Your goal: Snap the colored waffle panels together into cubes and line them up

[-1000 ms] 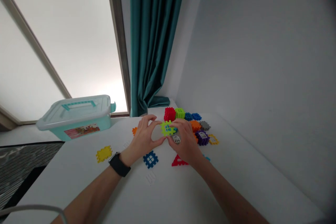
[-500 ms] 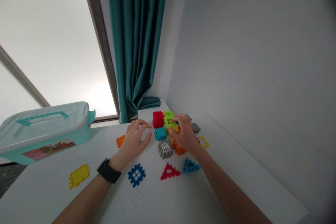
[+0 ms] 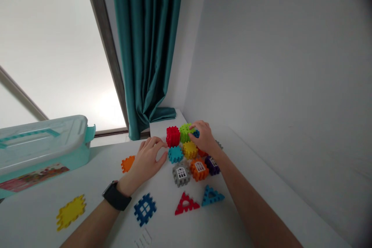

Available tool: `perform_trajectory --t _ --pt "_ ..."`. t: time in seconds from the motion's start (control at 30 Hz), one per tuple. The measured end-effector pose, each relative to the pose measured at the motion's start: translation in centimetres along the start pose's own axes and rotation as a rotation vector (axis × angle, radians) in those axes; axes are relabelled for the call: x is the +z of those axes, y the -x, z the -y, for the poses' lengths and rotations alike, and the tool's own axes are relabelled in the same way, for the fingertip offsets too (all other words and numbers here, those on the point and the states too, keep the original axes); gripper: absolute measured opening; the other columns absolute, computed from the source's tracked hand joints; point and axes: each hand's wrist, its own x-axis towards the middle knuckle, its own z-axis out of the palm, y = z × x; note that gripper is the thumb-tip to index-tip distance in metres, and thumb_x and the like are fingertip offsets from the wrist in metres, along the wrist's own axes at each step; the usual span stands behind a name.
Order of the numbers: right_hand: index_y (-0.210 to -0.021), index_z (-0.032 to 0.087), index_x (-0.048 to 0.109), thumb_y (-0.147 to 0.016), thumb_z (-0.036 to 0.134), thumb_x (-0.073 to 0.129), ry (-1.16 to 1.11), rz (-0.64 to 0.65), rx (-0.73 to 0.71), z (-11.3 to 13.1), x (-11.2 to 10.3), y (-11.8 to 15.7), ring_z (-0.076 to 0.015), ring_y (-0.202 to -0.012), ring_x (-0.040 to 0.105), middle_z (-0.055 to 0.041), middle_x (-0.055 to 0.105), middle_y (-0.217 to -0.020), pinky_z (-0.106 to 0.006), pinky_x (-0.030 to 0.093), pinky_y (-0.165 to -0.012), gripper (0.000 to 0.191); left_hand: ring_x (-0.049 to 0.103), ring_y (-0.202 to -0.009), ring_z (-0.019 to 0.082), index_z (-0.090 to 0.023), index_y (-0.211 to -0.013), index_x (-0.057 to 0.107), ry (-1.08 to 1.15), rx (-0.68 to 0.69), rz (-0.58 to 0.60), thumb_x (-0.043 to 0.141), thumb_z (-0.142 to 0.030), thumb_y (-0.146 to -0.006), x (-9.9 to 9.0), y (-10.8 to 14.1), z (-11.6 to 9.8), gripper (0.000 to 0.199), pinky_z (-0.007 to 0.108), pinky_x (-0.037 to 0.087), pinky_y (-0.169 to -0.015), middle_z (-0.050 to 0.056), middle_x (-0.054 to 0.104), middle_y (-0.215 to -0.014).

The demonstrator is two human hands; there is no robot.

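Note:
My left hand (image 3: 150,157), with a black watch on the wrist, is open beside the blocks, thumb and fingers curved apart. Its fingertips are close to a stack of red toothed pieces (image 3: 173,136) and a light blue block (image 3: 176,155). My right hand (image 3: 205,138) reaches over the back of the group, its thumb and forefinger parted at the right side of a lime green block (image 3: 185,132). A dark blue block (image 3: 197,133) shows in the gap between them. In front are yellow (image 3: 190,150), grey (image 3: 181,174), orange (image 3: 199,169) and purple (image 3: 213,165) blocks.
Red (image 3: 186,204) and blue (image 3: 212,195) triangles lie on the white table nearer me. Flat blue window (image 3: 145,209), yellow (image 3: 71,212) and orange (image 3: 128,163) pieces lie left. A lidded turquoise box (image 3: 43,151) stands far left; a wall (image 3: 276,85) borders the right.
My right hand has moved from over the yellow block back toward the lime green and dark blue ones. The orange and purple blocks show more fully. My left hand stays near the red stack.

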Motion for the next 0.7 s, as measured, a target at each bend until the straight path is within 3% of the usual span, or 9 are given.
perform_trajectory --t 0.33,0.7 --pt "-0.089 0.023 0.062 -0.077 0.022 0.064 -0.021 0.079 0.058 -1.0 1.0 -1.0 -0.0268 -0.106 0.056 -0.0067 0.066 -0.106 -0.044 0.038 -0.1 0.012 0.059 -0.105 0.026 -0.024 -0.106 0.063 0.003 -0.052 0.085 0.051 -0.027 -0.094 0.0 0.4 0.3 0.017 0.045 0.044 -0.093 0.006 0.062 -0.109" --pt "-0.087 0.024 0.062 -0.078 0.024 0.065 -0.038 0.112 0.122 -1.1 1.5 -1.1 -0.0267 -0.107 0.056 -0.0052 0.065 -0.105 -0.044 0.038 -0.1 0.01 0.059 -0.106 0.025 -0.024 -0.106 0.063 -0.015 -0.024 0.089 0.052 -0.026 -0.094 -0.2 0.3 0.0 0.016 0.043 0.043 -0.093 0.005 0.062 -0.108"
